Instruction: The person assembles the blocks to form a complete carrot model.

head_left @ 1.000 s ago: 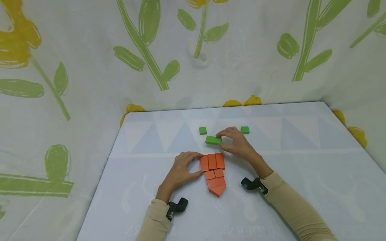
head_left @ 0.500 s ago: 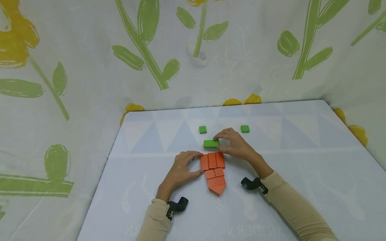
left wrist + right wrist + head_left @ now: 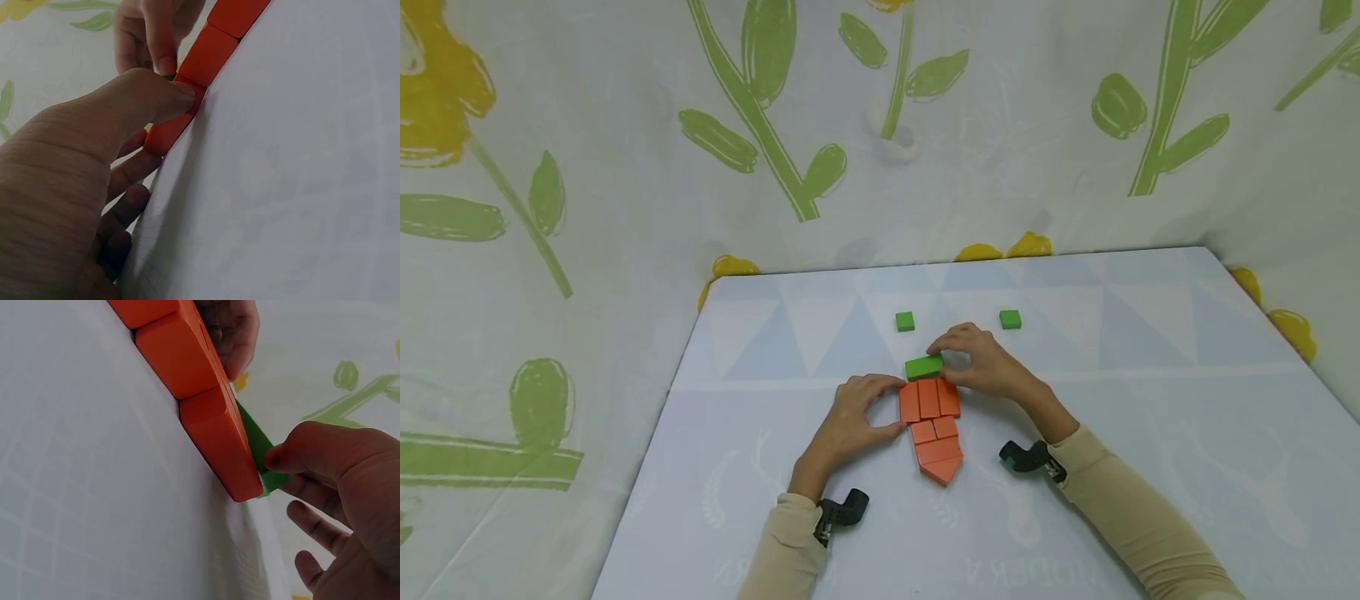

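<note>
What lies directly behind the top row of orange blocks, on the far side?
The long green block, pinched by the right hand, lies against the orange blocks. Its right end is covered by fingers; two small green squares sit farther back.

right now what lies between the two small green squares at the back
In the head view, only bare table cloth lies between the left square and right square; the right hand sits just nearer.

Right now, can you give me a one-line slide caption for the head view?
Right hand pinches a long green block against the orange block carrot, steadied by the left hand.
</note>
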{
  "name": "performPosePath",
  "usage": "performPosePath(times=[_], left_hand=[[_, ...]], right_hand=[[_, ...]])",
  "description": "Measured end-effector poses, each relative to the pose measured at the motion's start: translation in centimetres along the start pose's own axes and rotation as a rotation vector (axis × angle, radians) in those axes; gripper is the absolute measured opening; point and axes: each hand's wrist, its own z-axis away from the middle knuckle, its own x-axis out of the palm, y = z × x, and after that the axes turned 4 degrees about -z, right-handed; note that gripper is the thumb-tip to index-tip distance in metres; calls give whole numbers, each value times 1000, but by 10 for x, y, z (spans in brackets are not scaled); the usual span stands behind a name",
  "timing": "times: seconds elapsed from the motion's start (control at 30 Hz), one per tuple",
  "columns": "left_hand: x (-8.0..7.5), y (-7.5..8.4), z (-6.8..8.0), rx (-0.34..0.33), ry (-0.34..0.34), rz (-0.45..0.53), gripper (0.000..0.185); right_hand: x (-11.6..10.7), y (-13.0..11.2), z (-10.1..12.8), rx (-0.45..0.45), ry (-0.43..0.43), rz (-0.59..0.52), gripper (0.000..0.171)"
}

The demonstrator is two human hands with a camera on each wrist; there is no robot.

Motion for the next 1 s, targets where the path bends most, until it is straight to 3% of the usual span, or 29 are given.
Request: performPosePath(times=[0.33, 0.73, 1.0], left_hand=[[0, 1, -3, -20, -18, 10, 55], [0, 0, -6, 12, -4, 2, 55], [3, 0, -2, -4, 1, 1, 54]], right_hand=[[-3, -1, 3, 8, -34, 11, 31], [-7, 0, 4, 10, -53, -24, 31], [-11, 2, -5, 57, 37, 22, 31]])
